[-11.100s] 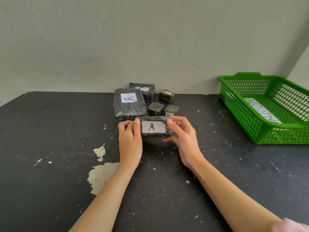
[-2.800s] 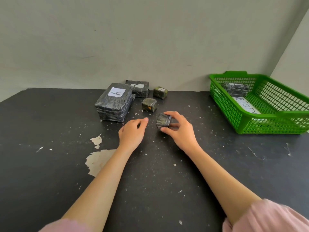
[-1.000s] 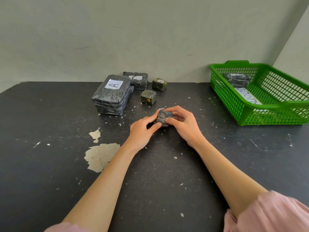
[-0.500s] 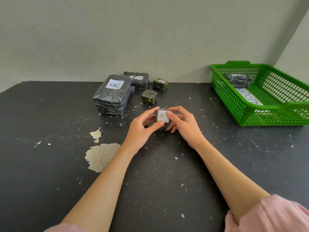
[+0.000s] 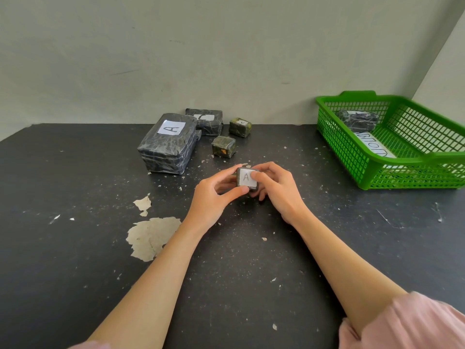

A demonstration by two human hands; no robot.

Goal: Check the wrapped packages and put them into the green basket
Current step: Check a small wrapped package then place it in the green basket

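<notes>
Head view, the only view. Small cube package point(image 5: 246, 178) held low over the black table point(image 5: 75, 248), pinched between both hands, white label marked "A" turned up toward the camera. Likely held so for the check: label readable, wrap faces exposed.

Left hand point(image 5: 214, 195): thumb closed under the label's near edge, fingers curled round the cube's left and far side; clamped on the package. Right hand point(image 5: 276, 190): fingertip pressed on the label's right edge, other fingers folded beneath; also clamped on it. Cannot tell whether the cube touches the table or rides just above it.

Green basket point(image 5: 364, 157) well apart to the right, near the wall corner, open top. One wrapped package point(image 5: 357, 120) already inside at the far end, beside a white paper strip point(image 5: 375, 147) on the basket floor. Near half of the basket floor free, so room for the cube there.

Remaining on the table, far side near the wall: large package point(image 5: 167, 144) labelled "A", flat package point(image 5: 205, 119) just behind it, two small cubes point(image 5: 224, 146) point(image 5: 240, 127) to its right. All well clear of the hands.

Path from hands to basket: bare table, only paint flakes and specks. Basket's near-left wall stands as the one edge to clear; a lift over the rim needed, judged an easy one-hand carry with the right. Worn patch point(image 5: 151, 238) on the left, off the route.
</notes>
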